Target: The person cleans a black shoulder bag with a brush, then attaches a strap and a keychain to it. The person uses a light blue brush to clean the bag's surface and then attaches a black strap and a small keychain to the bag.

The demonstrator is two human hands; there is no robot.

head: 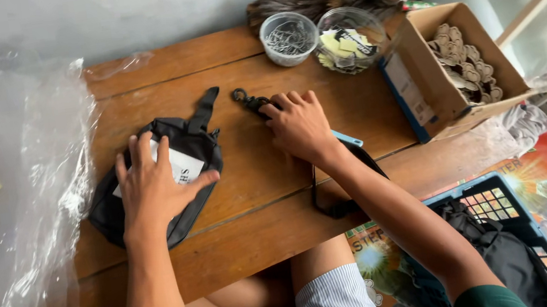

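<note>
A small black pouch bag (182,144) with a white label lies on the wooden table (253,212). My left hand (151,187) rests flat on the bag, fingers spread. My right hand (299,125) presses down on the bag's black strap (337,207) near its black clip hook (243,98). The strap runs under my forearm and loops off the table's near edge. A short tab of the bag (205,107) points toward the far side.
Two clear plastic cups stand at the back: one with metal rings (288,37), one with yellow tags (347,41). A cardboard box of brown tags (453,66) sits right. Clear plastic sheeting (11,195) covers the left. A black crate (510,242) with dark fabric is on the floor.
</note>
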